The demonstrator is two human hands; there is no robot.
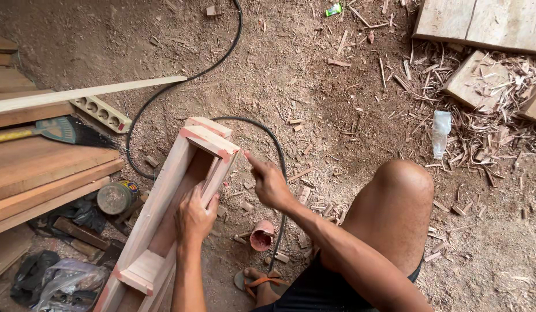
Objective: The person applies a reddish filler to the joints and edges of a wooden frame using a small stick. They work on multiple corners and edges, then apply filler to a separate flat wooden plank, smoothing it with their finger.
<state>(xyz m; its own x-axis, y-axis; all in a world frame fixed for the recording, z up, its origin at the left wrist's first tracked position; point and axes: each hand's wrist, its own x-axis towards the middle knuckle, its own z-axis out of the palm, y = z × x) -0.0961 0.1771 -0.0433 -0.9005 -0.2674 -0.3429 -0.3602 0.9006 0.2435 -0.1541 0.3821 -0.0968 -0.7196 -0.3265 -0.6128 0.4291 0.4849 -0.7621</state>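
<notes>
A long open wooden box frame [164, 190] of pale reddish boards lies on the dirt floor, its far end near the picture's middle. My left hand [194, 216] grips the frame's right side wall, fingers curled over the edge. My right hand [268, 182] hovers just right of the frame's far corner, index finger stretched toward that corner, holding nothing that I can see. My bare knee [395, 202] is raised on the right.
A black cable [181, 81] loops across the dirt behind the frame. Stacked planks [43, 173], a power strip [100, 112] and a brush [60, 130] lie left. A round tin [114, 197], a pink cup [262, 236], a plastic bottle [441, 133] and wood scraps [481, 104] surround me.
</notes>
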